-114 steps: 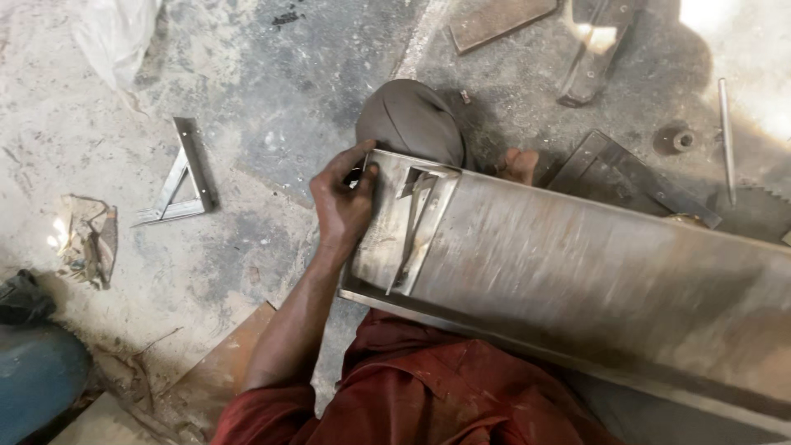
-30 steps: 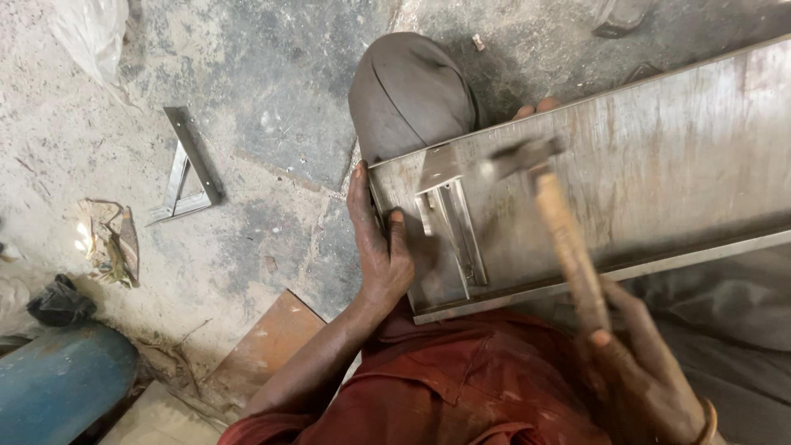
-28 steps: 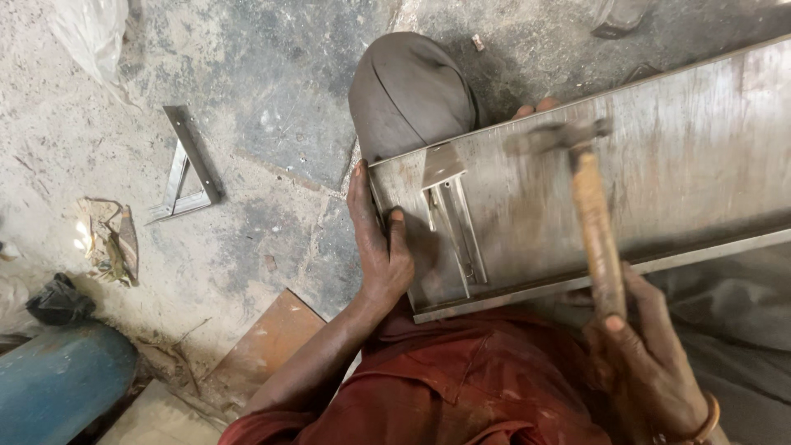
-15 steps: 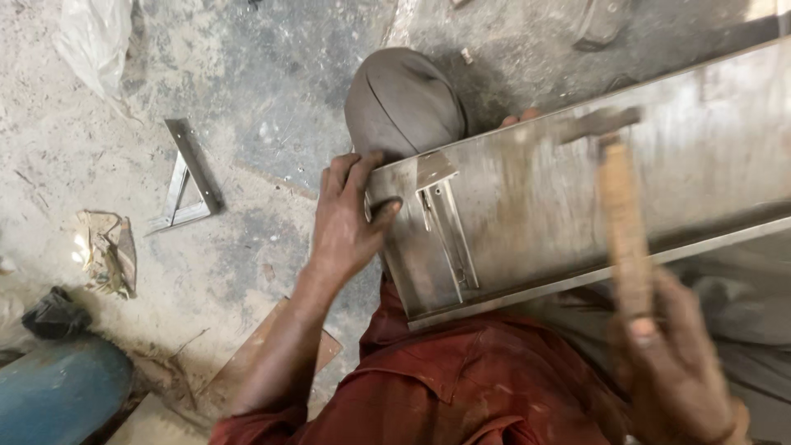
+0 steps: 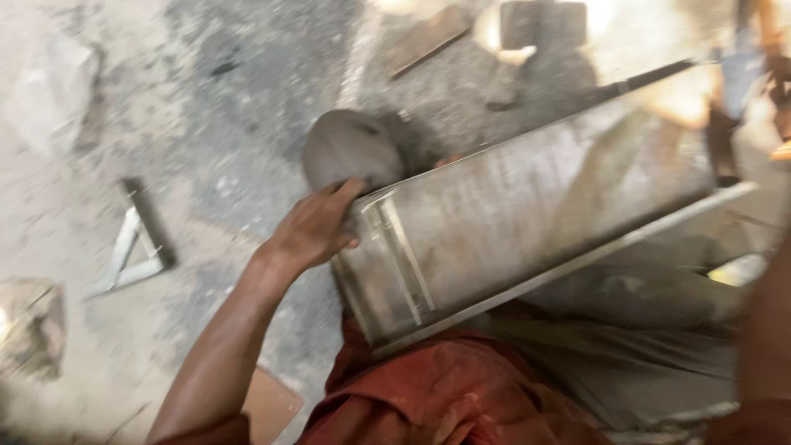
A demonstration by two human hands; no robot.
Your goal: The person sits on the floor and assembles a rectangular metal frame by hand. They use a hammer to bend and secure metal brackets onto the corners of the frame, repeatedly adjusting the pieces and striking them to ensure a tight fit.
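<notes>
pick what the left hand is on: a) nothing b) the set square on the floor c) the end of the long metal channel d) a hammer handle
c: the left hand grips the near end of the long metal channel; the set square lies apart on the floor.

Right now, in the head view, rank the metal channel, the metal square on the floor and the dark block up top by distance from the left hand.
1. Metal channel: left hand grips its end.
2. Metal square: floor, left.
3. Dark block: top, farthest.
</notes>
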